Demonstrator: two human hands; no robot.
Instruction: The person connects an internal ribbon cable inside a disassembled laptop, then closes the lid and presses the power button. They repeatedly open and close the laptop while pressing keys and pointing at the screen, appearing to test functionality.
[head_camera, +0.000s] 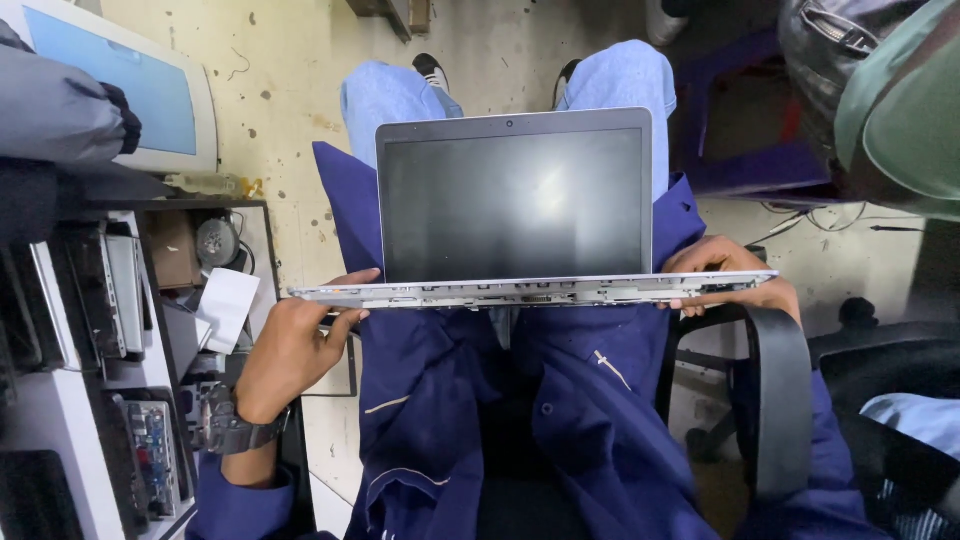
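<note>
Here, left hand (292, 350) & right hand (735, 275) each grip open laptop (515, 205) edges.

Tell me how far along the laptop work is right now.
Done: the laptop is open, its screen dark. In hand: the left hand and right hand grip the two ends of its base, held edge-on above the lap. Left: the edge view hides whether any cover or part is off.

Laptop (515, 215) above lap, between left hand (290, 350) and right hand (730, 275); shelf (90, 330) left, armrest (775, 400) right.
</note>
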